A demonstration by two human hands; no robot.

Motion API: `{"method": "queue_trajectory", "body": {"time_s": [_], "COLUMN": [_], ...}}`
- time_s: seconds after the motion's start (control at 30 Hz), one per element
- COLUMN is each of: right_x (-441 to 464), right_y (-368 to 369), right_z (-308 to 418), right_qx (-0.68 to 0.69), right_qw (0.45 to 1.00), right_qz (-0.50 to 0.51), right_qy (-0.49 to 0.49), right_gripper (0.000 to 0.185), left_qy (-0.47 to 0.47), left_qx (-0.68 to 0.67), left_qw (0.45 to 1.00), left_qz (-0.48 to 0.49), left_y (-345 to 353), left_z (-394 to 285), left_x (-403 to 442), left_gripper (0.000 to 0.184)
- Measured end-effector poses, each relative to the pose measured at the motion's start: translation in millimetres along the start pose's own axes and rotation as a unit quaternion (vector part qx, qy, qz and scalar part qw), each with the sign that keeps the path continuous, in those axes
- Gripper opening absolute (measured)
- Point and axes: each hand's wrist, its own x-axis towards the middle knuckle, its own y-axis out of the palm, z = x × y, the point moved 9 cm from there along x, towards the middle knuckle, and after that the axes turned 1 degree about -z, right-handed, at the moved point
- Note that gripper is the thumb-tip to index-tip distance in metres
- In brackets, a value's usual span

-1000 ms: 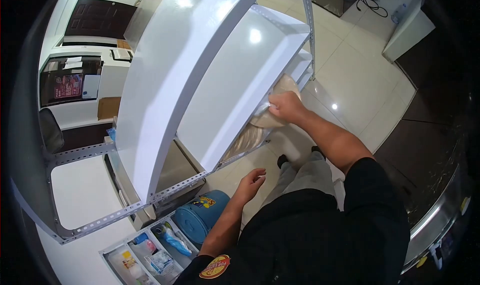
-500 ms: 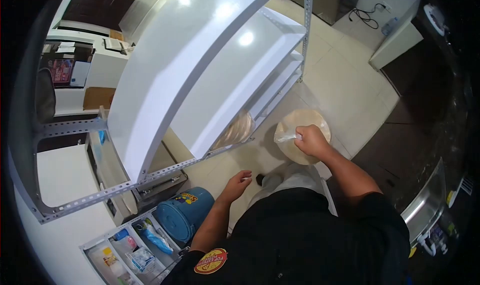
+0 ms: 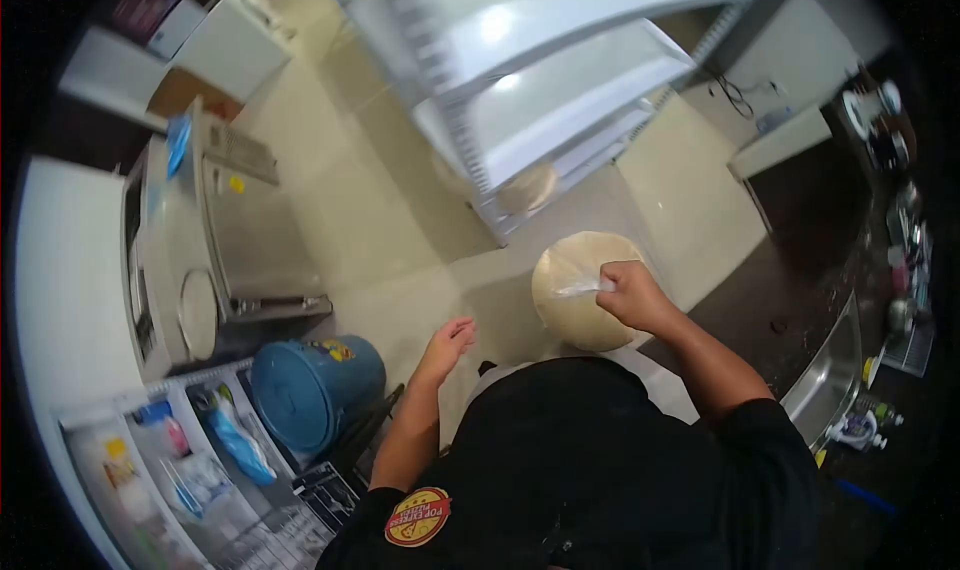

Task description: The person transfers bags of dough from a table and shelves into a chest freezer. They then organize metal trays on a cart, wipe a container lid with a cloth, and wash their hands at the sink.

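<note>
My right hand (image 3: 632,296) is closed on the gathered neck of a clear plastic bag. A bag of round pizza crusts (image 3: 578,320), flat and beige, hangs below that hand in front of my body. How many crusts are inside I cannot tell. To the left, my left hand (image 3: 447,350) is held in the air with its fingers loosely curled and apart, and nothing is in it.
A white shelving rack (image 3: 570,110) stands ahead, with more round crusts (image 3: 528,188) on a low shelf. Left are a steel appliance (image 3: 262,230), a blue lidded bin (image 3: 300,395) and a divided tray (image 3: 190,410) of supplies. A dark counter with a sink (image 3: 825,370) lies right.
My view has turned and moved left, so the rack now sits farther up and right and the steel appliance shows more fully. The bag stays in my right hand; my left remains empty.
</note>
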Motion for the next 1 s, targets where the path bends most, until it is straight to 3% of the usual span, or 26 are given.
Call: {"method": "queue_trajectory", "body": {"time_s": [0.07,0.2,0.33,0.4,0.5,0.57,0.63,0.7,0.8,0.9,1.0], "right_x": [0,22,89,127,203,239,282,337,394,462,530], "right_y": [34,65,70,87,124,159,195,229,256,284,308], "right_z": [62,197,302,348,426,476,514,551,626,687,743], "right_qx": [-0.006,0.024,0.192,0.268,0.283,0.156,0.137,0.11,0.084,0.102,0.092], "right_qw": [0.999,0.989,0.969,0.949,0.932,0.908,0.888,0.887,0.864,0.857,0.753], "right_qz": [0.035,-0.017,-0.016,0.004,0.061,0.047,0.123,0.198,0.238,0.302,0.239], "right_qy": [-0.008,-0.142,-0.157,-0.168,-0.219,-0.386,-0.422,-0.403,-0.436,-0.405,-0.607], "right_gripper": [0.01,0.015,0.017,0.018,0.02,0.021,0.02,0.017,0.011,0.013,0.021], "left_qy": [-0.017,0.0,-0.064,0.17,0.199,0.233,0.259,0.287,0.317,0.366,0.426], "left_qx": [-0.08,-0.204,-0.36,-0.511,-0.587,-0.646,-0.695,-0.683,-0.667,-0.643,-0.61], "left_qw": [0.996,0.976,0.921,0.842,0.784,0.72,0.649,0.651,0.658,0.661,0.659], "left_qz": [-0.026,-0.074,-0.133,-0.033,0.032,0.102,0.171,0.165,0.144,0.127,0.109], "left_y": [-49,-142,-205,-222,-258,-287,-321,-371,-438,-513,-600], "left_z": [30,47,37,-4,-75,-159,-232,-287,-318,-368,-416], "left_x": [-30,-73,-63,-10,-10,-22,-21,8,13,30,63], "left_gripper": [0.046,0.049,0.049,0.057,0.058,0.06,0.062,0.062,0.062,0.062,0.063]}}
